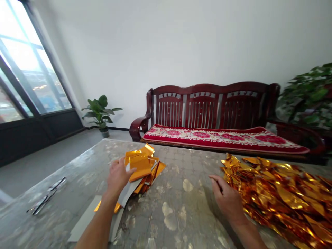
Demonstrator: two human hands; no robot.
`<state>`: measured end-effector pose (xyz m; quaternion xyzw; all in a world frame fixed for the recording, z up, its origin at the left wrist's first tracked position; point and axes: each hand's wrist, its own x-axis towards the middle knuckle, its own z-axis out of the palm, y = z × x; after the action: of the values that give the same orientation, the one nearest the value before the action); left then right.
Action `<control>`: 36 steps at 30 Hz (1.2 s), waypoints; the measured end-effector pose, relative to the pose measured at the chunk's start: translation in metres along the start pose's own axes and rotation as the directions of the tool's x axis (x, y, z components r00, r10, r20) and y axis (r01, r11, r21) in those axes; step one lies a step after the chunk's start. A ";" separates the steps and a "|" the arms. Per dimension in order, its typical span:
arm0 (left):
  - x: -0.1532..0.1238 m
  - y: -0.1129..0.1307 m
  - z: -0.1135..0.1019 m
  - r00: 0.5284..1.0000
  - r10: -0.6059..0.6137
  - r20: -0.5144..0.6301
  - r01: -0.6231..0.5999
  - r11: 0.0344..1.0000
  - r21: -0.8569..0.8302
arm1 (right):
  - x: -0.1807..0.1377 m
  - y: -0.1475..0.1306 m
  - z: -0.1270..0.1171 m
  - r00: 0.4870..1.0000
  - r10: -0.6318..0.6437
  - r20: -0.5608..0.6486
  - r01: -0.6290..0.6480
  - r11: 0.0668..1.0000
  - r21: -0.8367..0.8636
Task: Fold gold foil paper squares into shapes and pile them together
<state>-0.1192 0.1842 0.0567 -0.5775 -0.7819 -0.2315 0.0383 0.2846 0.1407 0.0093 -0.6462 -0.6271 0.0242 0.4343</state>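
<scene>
Plain white wall (181, 45) closes off the room behind one table, which wears a glossy grey-brown cover (192, 214) printed with tiles and pale petal shapes. Taking twelve o'clock as straight ahead of the wearer, one dark-framed window (33, 69) stands at ten. Two leafy plants frame the view: a potted plant (101, 112) at eleven and a bushier plant (311, 95) at two. Between them, from twelve to one, sits one polished red-brown wooden bench (201, 114) with three slatted back panels and a red runner (212, 136) bearing four rose clusters.

Gold foil sheets (140, 164), smooth, shiny and roughly rectangular, lie in a fanned stack at eleven o'clock, overlapping too much to count. Pale flat sheets (85, 216) lie nearer the wearer, partly under the left forearm. One heap of crumpled, pointed gold foil pieces (282, 197) fills two o'clock, its number uncountable. One slim dark-and-silver implement (46, 197), too blurred to name, lies at ten.

Of the two hands, the left hand (119, 174) is at the stack's left edge, thumb spread over it; whether it grips, I cannot tell. At one o'clock the right hand (228, 199), loosely curled with a gap between thumb and forefinger, holds nothing visible, just beside the heap.
</scene>
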 end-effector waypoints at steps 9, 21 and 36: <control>-0.001 0.004 0.020 0.922 0.175 0.347 -0.195 0.980 0.025 | -0.021 0.008 0.018 0.964 0.031 0.266 -0.016 0.998 -0.057; -0.008 0.005 0.024 0.933 0.173 0.315 -0.216 0.970 0.107 | -0.020 0.012 0.022 0.961 0.011 0.278 0.021 0.993 -0.112; -0.040 0.026 0.021 0.926 0.292 0.241 -0.347 0.909 0.233 | -0.020 0.010 0.022 0.947 0.038 0.318 -0.017 0.997 -0.070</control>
<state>-0.0777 0.1627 0.0334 -0.7077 -0.7004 -0.0536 0.0754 0.2758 0.1374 -0.0206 -0.6565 -0.6804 0.1136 0.3053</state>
